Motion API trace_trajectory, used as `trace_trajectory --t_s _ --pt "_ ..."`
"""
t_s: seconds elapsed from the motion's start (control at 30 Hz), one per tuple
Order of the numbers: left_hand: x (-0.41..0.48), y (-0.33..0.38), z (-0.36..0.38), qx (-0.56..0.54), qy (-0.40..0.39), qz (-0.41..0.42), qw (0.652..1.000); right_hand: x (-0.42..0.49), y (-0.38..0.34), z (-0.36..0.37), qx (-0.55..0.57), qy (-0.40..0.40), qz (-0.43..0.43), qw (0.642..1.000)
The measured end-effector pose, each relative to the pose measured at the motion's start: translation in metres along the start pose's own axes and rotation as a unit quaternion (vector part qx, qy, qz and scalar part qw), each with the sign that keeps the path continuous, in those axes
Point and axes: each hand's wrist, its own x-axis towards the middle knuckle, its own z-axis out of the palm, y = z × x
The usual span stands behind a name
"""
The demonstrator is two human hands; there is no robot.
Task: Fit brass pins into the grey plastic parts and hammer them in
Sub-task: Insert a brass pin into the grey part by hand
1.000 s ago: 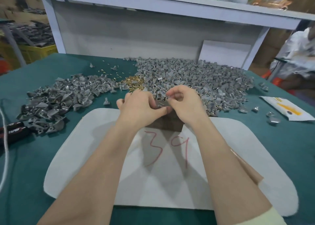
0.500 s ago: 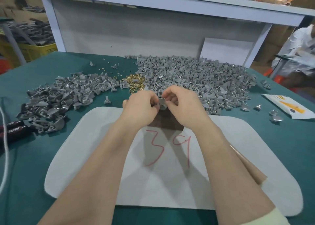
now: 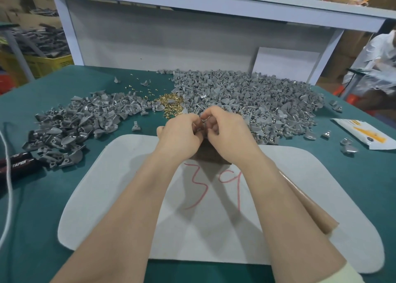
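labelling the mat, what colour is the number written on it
Red number on the white mat, head view.

My table (image 3: 49,229) is covered in plain teal green. The mat (image 3: 120,197) on it is white, with a "39" (image 3: 200,186) scrawled in red. The plastic parts (image 3: 246,96) are dull grey and the pins (image 3: 170,105) shiny gold. The packet (image 3: 364,132) is white with yellow-orange stripes.

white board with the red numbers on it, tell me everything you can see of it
The white flat board with rounded corners looks like thin matte foam or card. It lies flat on the green table cover. A red handwritten 39 marks its middle. A brown block sits at its far edge, a tan sheet overlaps its right side, and the person's forearms cross above it, casting shadows.
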Motion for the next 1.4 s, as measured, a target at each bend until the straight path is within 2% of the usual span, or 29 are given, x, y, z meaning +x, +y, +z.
trace_trajectory --t_s 0.23,0.43,0.6,0.97,1.2,1.4 --pt "0.002 -0.002 0.002 -0.026 -0.008 -0.011 1.0 -0.002 0.0 0.003 0.076 0.018 0.068 0.995" --pt "0.003 -0.004 0.003 -0.029 0.0 -0.009 1.0 0.001 0.002 0.002 0.043 -0.006 0.122 0.992" --pt "0.002 -0.003 0.001 -0.017 -0.003 -0.005 1.0 0.002 0.002 -0.001 0.039 -0.03 0.111 0.993" --pt "0.002 -0.009 -0.009 -0.036 -0.032 0.008 0.999 -0.001 0.001 -0.001 0.034 -0.012 0.055 0.998" --pt "0.003 -0.009 -0.008 -0.027 -0.029 0.01 0.999 -0.001 0.001 0.0 -0.042 -0.009 -0.002 0.999" --pt "0.003 -0.009 -0.007 -0.021 -0.023 0.011 0.999 0.0 -0.003 0.002 -0.077 -0.023 0.0 0.997"
